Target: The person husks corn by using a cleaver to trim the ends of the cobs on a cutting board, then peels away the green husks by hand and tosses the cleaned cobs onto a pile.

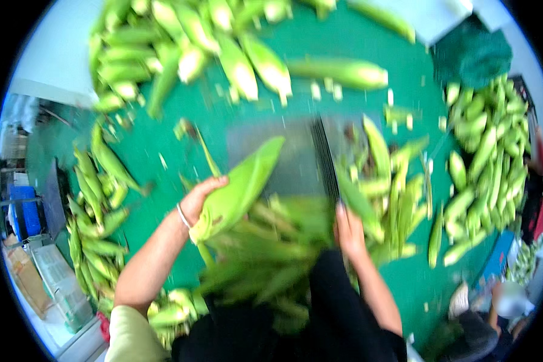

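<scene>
My left hand (202, 196) is closed round the stem end of a green ear of corn (241, 184) in its husk. The ear's narrow end points up and to the right, over a grey cutting board (253, 139). My right hand (349, 230) is wrapped round what looks like a knife (326, 157); its dark blade extends away from me, seen nearly edge-on and blurred. The hand covers the handle. Between my forearms lies a blurred heap of loose green husks (271, 241). More leaves and trimmed husks (398, 199) lie right of the blade.
Corn ears (193, 36) are piled at the far side of the green surface (181, 145). Another ear pile (99, 235) is at left, and a large heap (489, 151) at right. Cut stem pieces (315, 90) are scattered about. A person (476, 332) is at the lower right.
</scene>
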The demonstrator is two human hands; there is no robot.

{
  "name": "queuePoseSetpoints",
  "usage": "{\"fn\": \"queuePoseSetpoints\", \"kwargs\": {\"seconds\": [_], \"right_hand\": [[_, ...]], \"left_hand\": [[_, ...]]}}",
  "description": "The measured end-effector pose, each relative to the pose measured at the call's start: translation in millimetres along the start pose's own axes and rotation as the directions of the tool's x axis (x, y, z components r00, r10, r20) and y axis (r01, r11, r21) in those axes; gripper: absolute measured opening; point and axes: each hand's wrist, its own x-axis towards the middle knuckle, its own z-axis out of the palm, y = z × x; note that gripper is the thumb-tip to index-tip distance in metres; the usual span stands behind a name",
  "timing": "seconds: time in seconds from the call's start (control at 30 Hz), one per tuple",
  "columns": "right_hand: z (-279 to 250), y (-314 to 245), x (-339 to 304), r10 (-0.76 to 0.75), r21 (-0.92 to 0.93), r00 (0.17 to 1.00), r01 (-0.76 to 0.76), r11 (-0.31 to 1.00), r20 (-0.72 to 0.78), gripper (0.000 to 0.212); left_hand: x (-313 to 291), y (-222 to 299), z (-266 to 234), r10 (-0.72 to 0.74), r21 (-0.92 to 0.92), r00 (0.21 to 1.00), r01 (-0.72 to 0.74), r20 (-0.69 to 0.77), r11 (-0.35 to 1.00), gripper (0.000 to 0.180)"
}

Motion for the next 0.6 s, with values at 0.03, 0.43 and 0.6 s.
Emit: {"fn": "queuePoseSetpoints", "kwargs": {"seconds": [0.03,0.43,0.6], "right_hand": [[-14.8,2.4,-7.9,0.033,-0.045,0.999,-0.032,0.998,0.022,0.042],[-7.9,0.1,-39.7,-0.019,-0.034,0.999,0.021,0.999,0.041,0.046],[-1.3,19.5,-52.6,-0.167,-0.223,0.971,0.204,0.953,0.173,0.046]], "left_hand": [[10.2,40.2,5.5,0.223,-0.183,0.973,-0.210,0.056,0.960,0.059],[-50.2,50.8,-51.2,0.608,-0.124,0.755,-0.647,-0.246,0.752,0.040],[-166.8,-156.2,-214.3,0.673,0.801,0.457,0.173,-0.581,0.573,0.019]]}}
